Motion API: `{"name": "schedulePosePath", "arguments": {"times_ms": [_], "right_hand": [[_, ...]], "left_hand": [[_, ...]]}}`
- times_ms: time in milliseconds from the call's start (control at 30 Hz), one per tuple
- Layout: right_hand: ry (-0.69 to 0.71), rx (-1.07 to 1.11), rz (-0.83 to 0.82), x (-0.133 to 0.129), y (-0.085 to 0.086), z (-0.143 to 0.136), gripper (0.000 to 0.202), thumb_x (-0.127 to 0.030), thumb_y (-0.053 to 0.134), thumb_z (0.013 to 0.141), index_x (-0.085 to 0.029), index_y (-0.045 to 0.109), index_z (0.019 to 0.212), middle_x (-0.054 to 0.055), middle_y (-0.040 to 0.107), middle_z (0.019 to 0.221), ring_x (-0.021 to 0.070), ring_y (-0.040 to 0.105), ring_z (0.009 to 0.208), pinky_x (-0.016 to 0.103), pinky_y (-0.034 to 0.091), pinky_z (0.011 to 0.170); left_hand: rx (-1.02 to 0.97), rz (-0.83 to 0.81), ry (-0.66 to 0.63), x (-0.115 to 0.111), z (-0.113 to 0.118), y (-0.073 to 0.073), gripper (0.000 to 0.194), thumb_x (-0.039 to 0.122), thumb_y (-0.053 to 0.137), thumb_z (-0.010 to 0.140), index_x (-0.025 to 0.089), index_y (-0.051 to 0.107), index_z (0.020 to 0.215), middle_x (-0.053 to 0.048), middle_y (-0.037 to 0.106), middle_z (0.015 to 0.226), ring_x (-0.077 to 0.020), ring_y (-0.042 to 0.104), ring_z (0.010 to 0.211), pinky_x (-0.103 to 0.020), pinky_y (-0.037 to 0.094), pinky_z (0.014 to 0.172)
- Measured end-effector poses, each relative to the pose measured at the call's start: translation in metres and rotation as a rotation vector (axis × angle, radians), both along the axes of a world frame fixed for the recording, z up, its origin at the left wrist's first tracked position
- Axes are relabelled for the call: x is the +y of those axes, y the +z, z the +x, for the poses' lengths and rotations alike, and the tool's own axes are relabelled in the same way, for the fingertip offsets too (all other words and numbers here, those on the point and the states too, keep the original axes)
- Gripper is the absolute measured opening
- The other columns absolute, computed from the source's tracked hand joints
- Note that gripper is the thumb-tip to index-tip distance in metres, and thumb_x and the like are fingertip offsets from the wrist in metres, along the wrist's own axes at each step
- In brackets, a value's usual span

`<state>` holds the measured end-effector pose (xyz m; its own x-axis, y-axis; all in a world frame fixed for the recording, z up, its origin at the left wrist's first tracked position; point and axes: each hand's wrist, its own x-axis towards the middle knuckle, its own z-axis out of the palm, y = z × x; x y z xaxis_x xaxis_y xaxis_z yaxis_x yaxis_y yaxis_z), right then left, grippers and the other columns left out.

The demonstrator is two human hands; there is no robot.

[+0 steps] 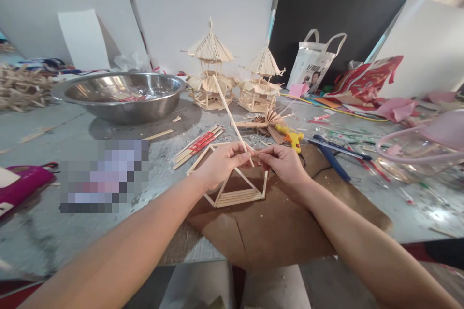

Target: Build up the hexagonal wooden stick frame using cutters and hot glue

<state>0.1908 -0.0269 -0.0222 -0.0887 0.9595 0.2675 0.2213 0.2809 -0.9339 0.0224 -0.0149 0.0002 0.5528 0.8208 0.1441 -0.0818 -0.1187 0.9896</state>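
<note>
A long wooden chopstick (232,117) slants up and away between my hands, its lower end pointing down at the frame. My left hand (228,160) is closed, pinching the chopstick near that end. My right hand (282,161) is closed too, its fingertips pressed together right beside the left ones; what they pinch is hidden. Below both hands lies a flat frame of glued chopsticks (241,198), with several sticks side by side along its near edge. My hands cover part of the frame. It rests on a brown board (290,222).
Red-wrapped chopsticks (203,142) and a yellow glue gun (291,138) lie beyond the frame. Two stick pagodas (211,53) stand behind. A steel basin (123,111) is at left, blue-handled pliers (333,159) at right, and a purple tool (27,183) at far left.
</note>
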Motion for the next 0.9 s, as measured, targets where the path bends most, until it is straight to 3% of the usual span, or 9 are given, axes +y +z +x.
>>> {"name": "schedulePosePath", "arguments": {"times_ms": [167,467,733,900], "right_hand": [[0.076,0.128,-0.085,0.0017,0.0018,0.0007,0.022,-0.035,0.064,0.061,-0.015,0.058,0.067,-0.003,0.057,0.057,0.0073,0.05,0.045,0.021,0.039,0.045],[0.223,0.146,-0.185,-0.0008,0.0058,0.0048,0.025,-0.036,0.066,0.06,-0.016,0.05,0.063,-0.007,0.05,0.046,0.0052,0.046,0.039,0.018,0.034,0.039],[0.24,0.187,-0.174,-0.0022,0.007,0.006,0.024,-0.036,0.062,0.066,-0.017,0.047,0.064,-0.008,0.047,0.044,0.0046,0.044,0.037,0.017,0.033,0.039],[0.148,0.302,-0.144,0.0035,0.0041,0.0087,0.024,-0.039,0.058,0.068,-0.017,0.048,0.067,-0.007,0.05,0.048,0.0057,0.047,0.037,0.018,0.035,0.038]], "left_hand": [[-0.058,-0.084,-0.067,0.0031,-0.003,-0.0032,0.014,0.026,0.058,0.071,0.014,0.056,0.077,-0.001,0.059,0.078,-0.0112,0.055,0.071,-0.029,0.04,0.075],[-0.159,-0.224,-0.188,0.0021,-0.0053,-0.0017,0.011,0.024,0.059,0.071,0.013,0.057,0.073,-0.003,0.062,0.079,-0.0121,0.058,0.071,-0.034,0.043,0.076],[-0.16,-0.247,-0.152,0.0018,-0.0046,-0.0015,0.013,0.025,0.059,0.071,0.013,0.056,0.075,-0.004,0.063,0.084,-0.0122,0.059,0.068,-0.035,0.045,0.076],[-0.206,-0.29,-0.144,0.0021,-0.0045,-0.002,0.014,0.024,0.06,0.07,0.013,0.056,0.077,-0.006,0.063,0.091,-0.0141,0.06,0.071,-0.038,0.045,0.077]]}}
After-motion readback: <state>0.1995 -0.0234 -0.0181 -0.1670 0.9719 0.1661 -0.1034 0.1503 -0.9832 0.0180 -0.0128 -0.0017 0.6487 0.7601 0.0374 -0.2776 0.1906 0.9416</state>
